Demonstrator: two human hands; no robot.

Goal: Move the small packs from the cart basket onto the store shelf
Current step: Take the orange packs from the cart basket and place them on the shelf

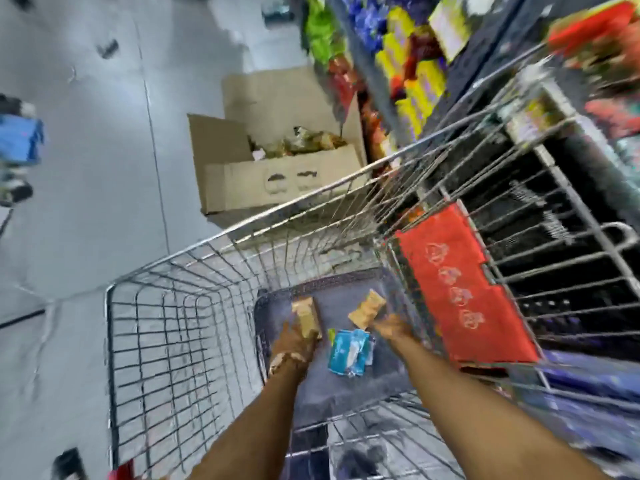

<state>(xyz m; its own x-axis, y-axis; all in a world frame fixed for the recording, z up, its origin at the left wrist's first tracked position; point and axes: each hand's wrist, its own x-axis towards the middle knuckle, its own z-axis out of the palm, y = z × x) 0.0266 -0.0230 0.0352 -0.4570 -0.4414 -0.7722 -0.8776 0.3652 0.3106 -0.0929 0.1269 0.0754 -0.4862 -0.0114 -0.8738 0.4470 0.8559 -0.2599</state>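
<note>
Both my arms reach down into the wire cart basket [145,327]. My left hand [292,348] is closed on a small tan pack [305,315] at the basket bottom. My right hand [393,329] touches the near end of a second tan pack [367,310]; blur hides whether it grips it. Between the hands lie blue and white small packs [349,351] on a dark liner [329,389]. The store shelf [408,64] with colourful packets runs along the upper right.
An open cardboard box [277,178] with packets stands on the grey floor beyond the cart. A red flap [460,292] hangs on the cart's right side. Blue items [20,140] sit at the far left. The whole frame is motion-blurred.
</note>
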